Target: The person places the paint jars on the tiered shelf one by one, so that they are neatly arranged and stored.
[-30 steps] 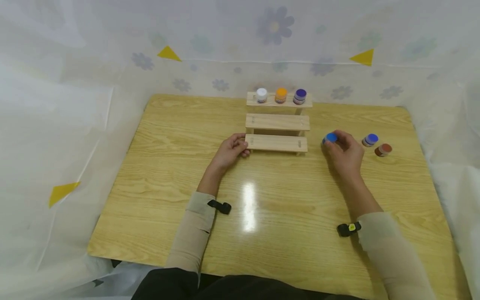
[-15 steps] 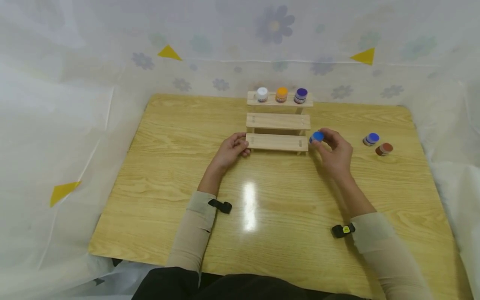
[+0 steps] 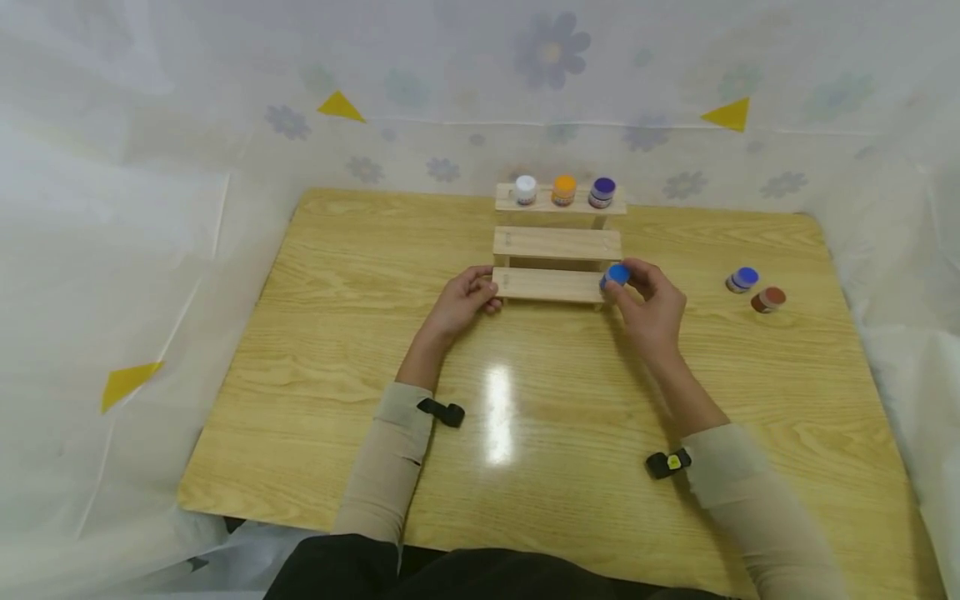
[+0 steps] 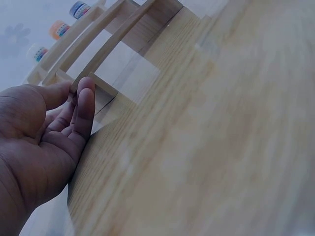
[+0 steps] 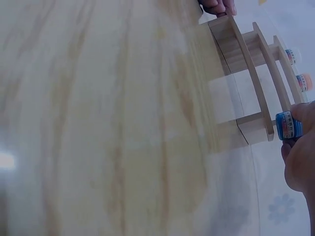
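Note:
My left hand [image 3: 462,302] grips the left end of the lowest step of a three-step wooden rack [image 3: 551,286]. In the left wrist view its thumb lies on the board's end, with fingers curled below. My right hand [image 3: 652,310] pinches a small paint jar with a blue lid [image 3: 616,275] between thumb and fingers. That jar is at the right end of the lowest step, overlapping it in the head view; the right wrist view shows its labelled side [image 5: 287,125] close to the board's end. On the top step stand white [image 3: 526,190], orange [image 3: 564,190] and purple [image 3: 602,192] jars.
Two more jars, one with a blue-violet lid [image 3: 742,279] and one with a brown lid [image 3: 768,299], stand on the table [image 3: 555,508] at the right. A flower-patterned white curtain [image 3: 450,67] hangs behind the table's far edge.
My right hand has carried the blue-lidded paint jar leftward from the table's right side to the right end of the lowest step. My left hand has kept its hold on the rack.

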### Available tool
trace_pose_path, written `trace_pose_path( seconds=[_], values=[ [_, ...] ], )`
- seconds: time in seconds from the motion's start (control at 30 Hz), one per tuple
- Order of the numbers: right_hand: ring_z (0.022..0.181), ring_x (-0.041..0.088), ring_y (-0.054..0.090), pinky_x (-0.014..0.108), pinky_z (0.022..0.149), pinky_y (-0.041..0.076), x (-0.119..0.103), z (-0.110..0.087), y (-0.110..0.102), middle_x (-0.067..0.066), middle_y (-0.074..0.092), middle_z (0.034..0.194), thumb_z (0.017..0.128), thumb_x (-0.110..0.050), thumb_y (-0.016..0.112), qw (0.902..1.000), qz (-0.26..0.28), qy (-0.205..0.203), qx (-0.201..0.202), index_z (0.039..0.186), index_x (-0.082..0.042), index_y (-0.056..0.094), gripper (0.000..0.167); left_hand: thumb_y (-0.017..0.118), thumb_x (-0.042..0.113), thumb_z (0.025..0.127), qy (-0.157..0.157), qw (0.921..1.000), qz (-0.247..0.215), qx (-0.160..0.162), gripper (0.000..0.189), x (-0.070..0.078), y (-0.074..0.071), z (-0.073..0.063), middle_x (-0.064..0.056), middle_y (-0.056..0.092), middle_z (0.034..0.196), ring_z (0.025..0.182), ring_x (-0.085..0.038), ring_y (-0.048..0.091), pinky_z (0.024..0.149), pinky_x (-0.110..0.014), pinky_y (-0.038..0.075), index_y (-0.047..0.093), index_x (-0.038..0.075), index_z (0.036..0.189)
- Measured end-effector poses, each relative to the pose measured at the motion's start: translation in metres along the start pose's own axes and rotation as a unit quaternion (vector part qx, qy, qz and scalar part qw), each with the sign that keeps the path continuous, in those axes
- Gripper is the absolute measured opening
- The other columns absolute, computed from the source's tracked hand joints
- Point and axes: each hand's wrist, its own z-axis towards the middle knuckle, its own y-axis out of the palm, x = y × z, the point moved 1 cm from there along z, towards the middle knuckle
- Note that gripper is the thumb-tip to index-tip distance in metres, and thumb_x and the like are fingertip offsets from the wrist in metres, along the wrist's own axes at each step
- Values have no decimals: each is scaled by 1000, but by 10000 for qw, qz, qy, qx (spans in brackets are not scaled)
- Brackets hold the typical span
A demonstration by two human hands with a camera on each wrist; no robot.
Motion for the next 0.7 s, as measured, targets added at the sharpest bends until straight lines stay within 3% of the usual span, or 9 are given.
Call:
trace_pose_path(
  seconds=[0.23, 0.4, 0.53, 0.7],
  values=[
    [114, 39, 69, 37, 102, 58, -5, -5, 12, 33, 67, 126, 92, 12, 75, 9996, 33, -91, -270, 127, 16, 65, 37, 61, 13, 109, 6, 10000, 35, 8, 50, 0, 0, 0, -12, 70, 105, 87, -18, 71, 80, -28, 61, 47, 2, 155],
    [115, 45, 67, 50, 102, 57, 5, -3, 25, 29, 69, 126, 92, 9, 77, 9988, -42, -205, -441, 127, 13, 67, 37, 61, 13, 109, -21, 10000, 3, 19, 50, -1, 0, 1, -11, 70, 105, 88, -18, 71, 81, -29, 61, 47, 2, 155],
    [118, 38, 68, 51, 103, 56, 19, 2, 38, 22, 71, 127, 92, 0, 81, 9976, -224, -222, -615, 130, 6, 69, 40, 61, 12, 109, -21, 10000, -13, 32, 49, -2, 0, 2, -11, 70, 105, 87, -18, 71, 80, -28, 61, 48, 2, 155],
    [119, 32, 68, 48, 105, 55, 20, 5, 54, 16, 73, 126, 93, -6, 83, 9955, -98, -264, -910, 130, 1, 71, 40, 60, 10, 109, 35, 10000, -8, -28, 49, -1, -1, 1, -13, 70, 106, 87, -18, 71, 79, -28, 61, 47, 0, 155]
  ],
)
